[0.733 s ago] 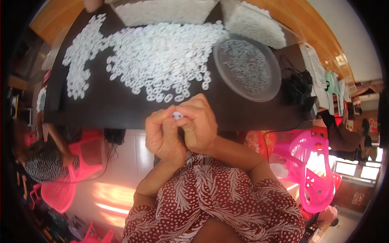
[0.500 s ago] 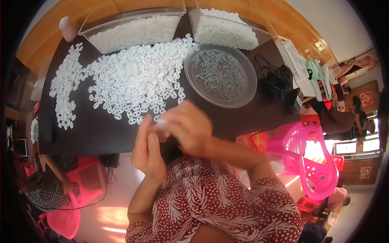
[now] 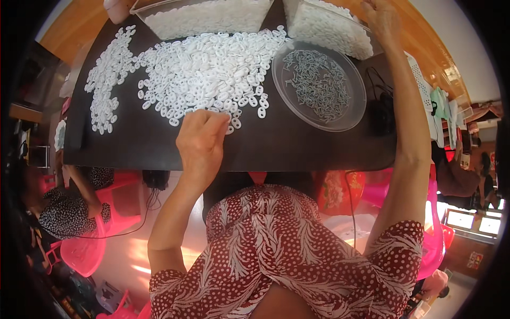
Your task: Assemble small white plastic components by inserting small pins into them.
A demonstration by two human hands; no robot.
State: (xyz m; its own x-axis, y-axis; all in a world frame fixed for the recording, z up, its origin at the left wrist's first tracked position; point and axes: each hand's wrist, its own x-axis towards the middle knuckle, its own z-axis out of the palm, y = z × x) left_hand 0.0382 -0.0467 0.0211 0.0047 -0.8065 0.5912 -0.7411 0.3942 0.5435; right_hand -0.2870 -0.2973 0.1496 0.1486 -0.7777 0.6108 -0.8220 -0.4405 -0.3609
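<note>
My left hand [image 3: 202, 141] is at the near edge of a heap of small white oval plastic pieces with two holes [image 3: 204, 72]. Its fingers are curled into a pinch, and a white piece shows at the fingertips. My right hand [image 3: 383, 24] is raised at the top right, by the far right end of a clear bin [image 3: 366, 45] of white pieces. Its fingers are bent together and partly cut off by the picture's edge; anything in them is hidden. Between the hands lies a round clear tray [image 3: 355, 109] with many small grey metal screws [image 3: 319, 85].
A second clear bin [image 3: 207, 21] of white pieces stands at the back. A narrower strip of white pieces [image 3: 109, 74] lies on the left of the dark table [image 3: 255, 151]. Black cables [image 3: 380, 85] and a white perforated basket [image 3: 417, 80] are at right. Another person [image 3: 66, 207] sits at left.
My hands were together in front of the heap, a white piece between them. Now they are apart: the right has swung up to the far right, and the left has moved forward to the heap.
</note>
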